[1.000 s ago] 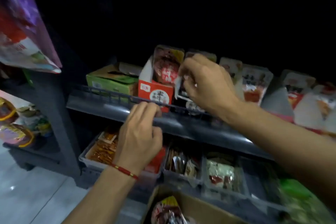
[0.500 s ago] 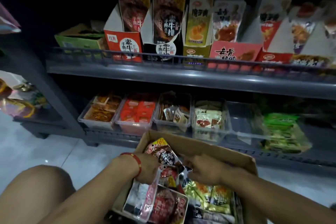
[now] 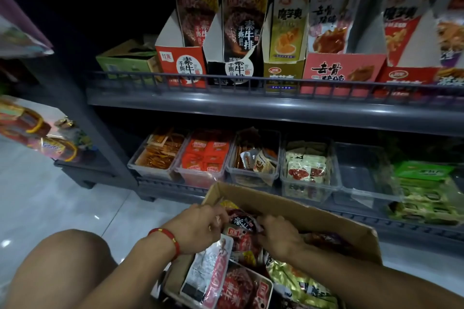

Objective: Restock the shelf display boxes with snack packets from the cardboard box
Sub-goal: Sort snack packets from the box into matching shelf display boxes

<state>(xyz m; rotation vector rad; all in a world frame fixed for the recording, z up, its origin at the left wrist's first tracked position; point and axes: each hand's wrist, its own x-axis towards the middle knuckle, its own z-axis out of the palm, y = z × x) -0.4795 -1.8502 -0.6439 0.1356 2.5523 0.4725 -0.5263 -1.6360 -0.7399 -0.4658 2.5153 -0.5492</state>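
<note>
Since half a second ago both hands sit a little deeper in the cardboard box (image 3: 296, 208). Left hand (image 3: 198, 228) and right hand (image 3: 281, 236) have curled fingers around a dark snack packet (image 3: 242, 222) between them. I judge this is the picking step; next, lift it clear of the box wall beyond the knuckles, up to the black display box (image 3: 233, 68) above, where open room exists.

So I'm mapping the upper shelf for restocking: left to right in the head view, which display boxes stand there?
Green box → red box → black box → gold box → pink box → red-and-white box.
</note>
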